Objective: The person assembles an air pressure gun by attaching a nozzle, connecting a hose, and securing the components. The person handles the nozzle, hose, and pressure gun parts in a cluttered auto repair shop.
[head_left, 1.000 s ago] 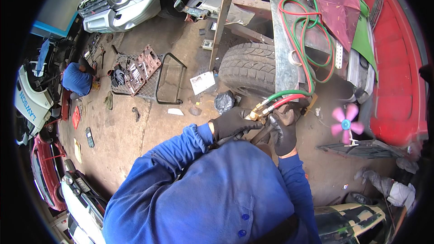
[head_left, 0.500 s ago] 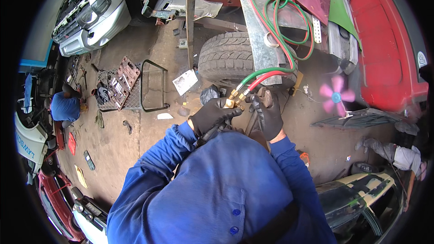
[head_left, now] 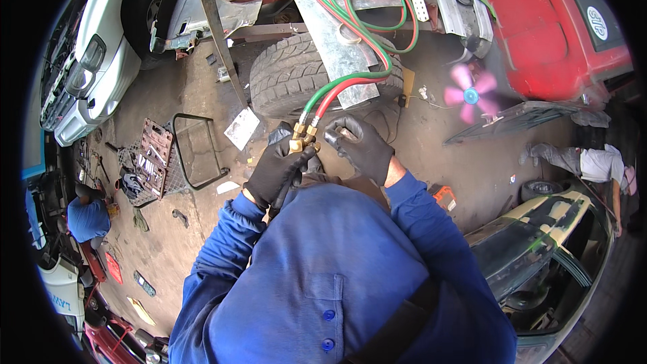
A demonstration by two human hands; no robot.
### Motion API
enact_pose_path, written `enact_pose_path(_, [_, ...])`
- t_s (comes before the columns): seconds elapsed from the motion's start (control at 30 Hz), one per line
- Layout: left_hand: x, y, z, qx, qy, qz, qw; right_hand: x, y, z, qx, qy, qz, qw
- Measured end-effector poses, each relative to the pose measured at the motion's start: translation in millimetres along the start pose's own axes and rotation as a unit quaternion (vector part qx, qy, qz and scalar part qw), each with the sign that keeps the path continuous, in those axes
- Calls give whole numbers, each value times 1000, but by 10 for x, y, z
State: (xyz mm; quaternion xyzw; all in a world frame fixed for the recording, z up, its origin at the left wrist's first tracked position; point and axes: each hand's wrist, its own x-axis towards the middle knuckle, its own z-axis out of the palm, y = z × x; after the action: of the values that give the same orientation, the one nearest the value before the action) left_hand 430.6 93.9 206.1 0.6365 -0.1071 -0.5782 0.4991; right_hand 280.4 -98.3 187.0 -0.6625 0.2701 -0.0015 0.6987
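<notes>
In black gloves, both my hands are in front of my chest. My left hand (head_left: 269, 174) wraps round a gas torch, whose brass fittings (head_left: 296, 144) stick out above the fingers. A green hose (head_left: 330, 89) and a red hose (head_left: 342, 87) join those fittings and run up over a metal sheet (head_left: 342, 54). Just right of the fittings, my right hand (head_left: 360, 148) is apart from them, its fingers curled together. A small brownish patch shows at its fingertips, too little to name. My left fingers hide most of the torch's handle.
A large tyre (head_left: 286, 74) lies ahead under the metal sheet. A pink fan (head_left: 470, 96) spins at right, near a red car body (head_left: 539, 20). Left are a wire cart (head_left: 195, 178) with a toolbox (head_left: 155, 155) and a crouching person (head_left: 89, 216). Another person (head_left: 600, 164) is far right.
My right hand has shifted up beside the brass fittings and its fingers have curled in. The left hand still grips the torch. The whole view has turned and shifted somewhat.
</notes>
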Motion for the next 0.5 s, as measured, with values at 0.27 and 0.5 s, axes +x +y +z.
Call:
enact_pose_path(0.27, [69, -18, 76, 9, -6, 32, 999, 101, -153, 90, -77, 26, 10, 997])
enact_pose_path(0.5, [21, -2, 107, -11, 8, 21, 1000, 102, -311, -21, 86, -92, 59, 990])
